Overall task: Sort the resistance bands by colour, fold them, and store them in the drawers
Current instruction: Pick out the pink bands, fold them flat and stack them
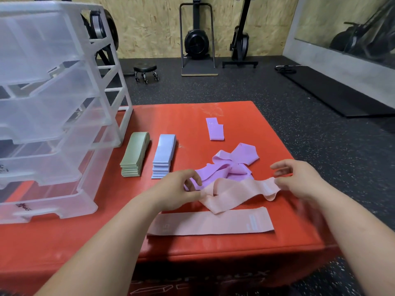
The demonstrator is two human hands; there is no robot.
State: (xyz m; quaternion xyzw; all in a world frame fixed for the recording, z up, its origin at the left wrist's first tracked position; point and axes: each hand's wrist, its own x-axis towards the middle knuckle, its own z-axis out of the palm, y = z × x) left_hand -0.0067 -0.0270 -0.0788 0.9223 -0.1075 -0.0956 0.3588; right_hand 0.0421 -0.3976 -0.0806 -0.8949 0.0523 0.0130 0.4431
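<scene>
Drawers (53,103): far left on the red box (192,112), pulled out in steps, no bands seen inside; storing not yet begun.
Green stack (134,154): folded, sorted, just beside the drawers.
Blue stack (163,155): folded, sorted, just beside the green.
Folded purple band (214,129): alone toward the back.
Purple heap (230,165): loose, left to fold.
Flat pink band (210,223): laid out at the near edge.
Held pink band (237,192): crumpled, above the flat one.
Judged roughly halfway.
Left hand (177,189): fingers curled, pinching the left end of the held pink band.
Right hand (299,178): pinching its right end, upper fingers loosely curled.
</scene>
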